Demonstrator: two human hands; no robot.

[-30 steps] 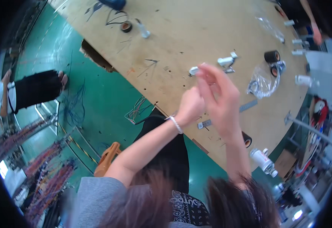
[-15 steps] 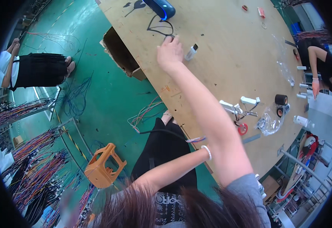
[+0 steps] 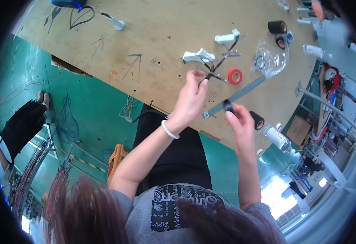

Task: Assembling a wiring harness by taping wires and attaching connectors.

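My left hand [image 3: 192, 97] pinches a black cable [image 3: 209, 76] near the table edge, where it splits into several short branches. Those branches run up to white clip-like holders [image 3: 198, 55] standing on the board. To the right, my right hand [image 3: 243, 124] is closed on a small roll of black tape [image 3: 228, 106], held between thumb and fingers above the end of a steel ruler [image 3: 235, 97]. Just beyond the cable lies a red tape roll [image 3: 235, 76].
Black tape rolls [image 3: 277, 27] and a clear plastic bag [image 3: 273, 59] lie at the right of the wooden table [image 3: 145, 36]. A clear bottle [image 3: 277, 138] is beside my right hand. An orange stool [image 3: 117, 158] stands at lower left. Another person's hand [image 3: 318, 10] shows at far right.
My right hand has come back from the far left of the table and now holds black tape. My left hand has come up onto the cable. The view has swung right.
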